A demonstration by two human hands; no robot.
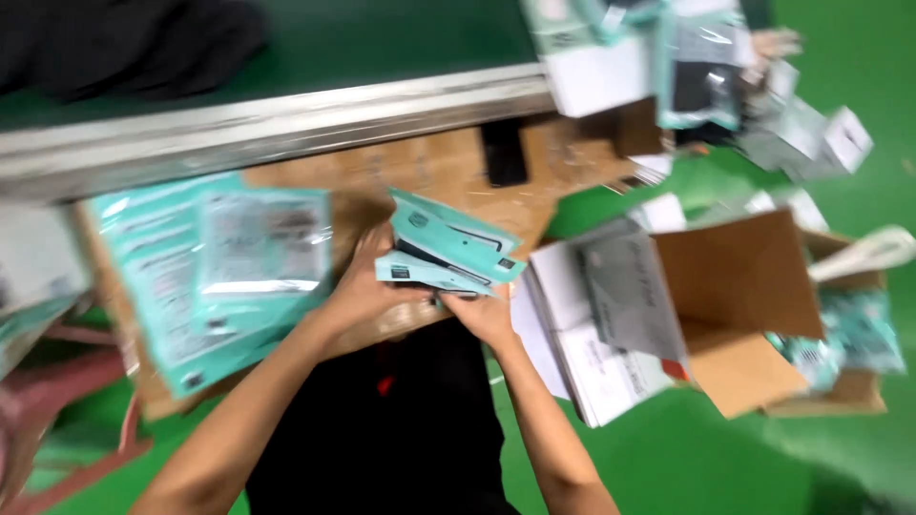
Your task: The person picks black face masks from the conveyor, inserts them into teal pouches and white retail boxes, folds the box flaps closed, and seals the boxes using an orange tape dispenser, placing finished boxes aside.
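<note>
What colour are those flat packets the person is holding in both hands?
The packets are teal or mint green with white and dark patches, seen best, if blurred, in the head view.

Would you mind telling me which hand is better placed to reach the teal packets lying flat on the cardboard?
Probably the left hand: the flat teal packets lie just beside it.

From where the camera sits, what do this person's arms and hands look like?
Both forearms are bare, with no sleeves reaching them. The left hand and right hand wear no gloves; the blur hides any rings or watch. Below them the person's clothing is black, with a small red spot.
</note>
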